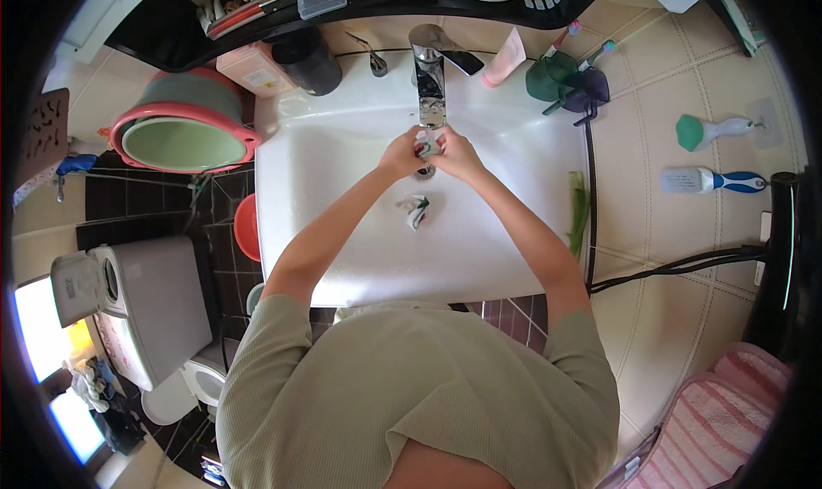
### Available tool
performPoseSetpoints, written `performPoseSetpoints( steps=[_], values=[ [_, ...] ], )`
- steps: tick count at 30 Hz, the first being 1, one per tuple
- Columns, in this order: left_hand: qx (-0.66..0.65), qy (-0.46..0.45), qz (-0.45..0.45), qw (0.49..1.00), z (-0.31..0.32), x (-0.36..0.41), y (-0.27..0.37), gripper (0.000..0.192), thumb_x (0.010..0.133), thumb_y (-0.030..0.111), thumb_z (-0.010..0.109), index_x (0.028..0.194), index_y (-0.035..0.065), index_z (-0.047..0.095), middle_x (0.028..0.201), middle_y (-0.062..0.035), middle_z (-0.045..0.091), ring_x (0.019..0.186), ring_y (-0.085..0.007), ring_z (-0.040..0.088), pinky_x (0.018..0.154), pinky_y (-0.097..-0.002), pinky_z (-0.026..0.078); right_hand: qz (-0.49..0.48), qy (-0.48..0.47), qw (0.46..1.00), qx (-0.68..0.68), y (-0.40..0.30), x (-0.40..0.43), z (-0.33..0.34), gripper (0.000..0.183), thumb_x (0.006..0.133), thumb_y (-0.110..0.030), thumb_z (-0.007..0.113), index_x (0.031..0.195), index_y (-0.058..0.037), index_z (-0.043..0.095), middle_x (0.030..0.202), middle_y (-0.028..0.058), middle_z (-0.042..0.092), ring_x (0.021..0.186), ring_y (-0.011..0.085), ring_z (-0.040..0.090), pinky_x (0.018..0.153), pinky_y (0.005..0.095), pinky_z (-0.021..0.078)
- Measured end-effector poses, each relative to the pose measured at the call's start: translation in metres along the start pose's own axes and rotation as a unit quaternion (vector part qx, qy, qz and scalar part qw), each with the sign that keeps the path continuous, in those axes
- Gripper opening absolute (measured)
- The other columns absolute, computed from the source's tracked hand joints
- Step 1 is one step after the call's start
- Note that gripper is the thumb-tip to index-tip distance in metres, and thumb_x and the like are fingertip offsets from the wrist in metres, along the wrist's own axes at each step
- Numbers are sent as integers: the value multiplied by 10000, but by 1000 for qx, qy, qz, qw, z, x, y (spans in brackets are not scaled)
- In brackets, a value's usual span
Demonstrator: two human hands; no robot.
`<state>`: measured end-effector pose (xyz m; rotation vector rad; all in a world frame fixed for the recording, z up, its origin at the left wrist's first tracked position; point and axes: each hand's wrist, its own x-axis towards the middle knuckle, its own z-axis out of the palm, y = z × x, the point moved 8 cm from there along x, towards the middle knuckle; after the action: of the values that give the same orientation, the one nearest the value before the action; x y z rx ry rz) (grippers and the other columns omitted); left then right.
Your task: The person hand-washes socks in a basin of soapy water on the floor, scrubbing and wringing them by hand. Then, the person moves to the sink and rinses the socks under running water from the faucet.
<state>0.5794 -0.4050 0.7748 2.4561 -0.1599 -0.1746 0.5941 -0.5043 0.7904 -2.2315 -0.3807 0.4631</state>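
Under the spout of the chrome faucet, my left hand and my right hand come together, holding a small patterned white cloth between them. Their fingers partly cover it. It shows green and red marks. Just below the hands is the drain of the white washbasin. A second small crumpled cloth, white with green and dark red, lies on the basin's bottom, apart from the hands.
A green comb rests at the basin's right side. Along the back stand a black jar, a pink tube and a green cup with a toothbrush. A black shelf overhangs the back edge. Pink-rimmed tubs are at left.
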Motion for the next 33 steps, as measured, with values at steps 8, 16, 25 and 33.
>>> performPoseSetpoints(
  steps=[8, 16, 25, 33],
  values=[
    [-500, -74, -145, 851, 19, -17, -1, 504, 729, 107, 589, 1183, 90, 371, 920, -3, 521, 827, -104, 519, 681, -226, 440, 136, 28, 970, 197, 44, -5, 21, 313, 744, -314, 564, 811, -11, 602, 585, 24, 540, 618, 118, 547, 539, 239, 403],
    [-475, -33, -157, 865, 16, -23, -27, 279, 859, 201, 435, 1095, 53, 449, 936, -34, 531, 848, -124, 524, 732, -266, 455, 176, 85, 853, 484, 65, -19, 34, 252, 840, -252, 428, 950, -43, 516, 885, 46, 568, 838, 135, 541, 716, 276, 436],
    [-622, -113, -208, 746, 17, -38, -10, 217, 801, 172, 543, 965, 34, 511, 936, -49, 536, 828, -145, 550, 729, -279, 491, 103, 51, 845, 523, 39, -13, 19, 221, 840, -249, 475, 898, -44, 536, 778, 12, 533, 669, 86, 493, 611, 251, 417],
    [-575, -111, -177, 791, 12, -24, -20, 161, 831, 217, 492, 918, 83, 472, 879, -23, 530, 812, -96, 511, 735, -233, 433, 89, 124, 796, 586, 48, -13, 4, 161, 774, -199, 543, 824, -48, 569, 667, -28, 503, 574, 53, 436, 495, 198, 328]
  ],
)
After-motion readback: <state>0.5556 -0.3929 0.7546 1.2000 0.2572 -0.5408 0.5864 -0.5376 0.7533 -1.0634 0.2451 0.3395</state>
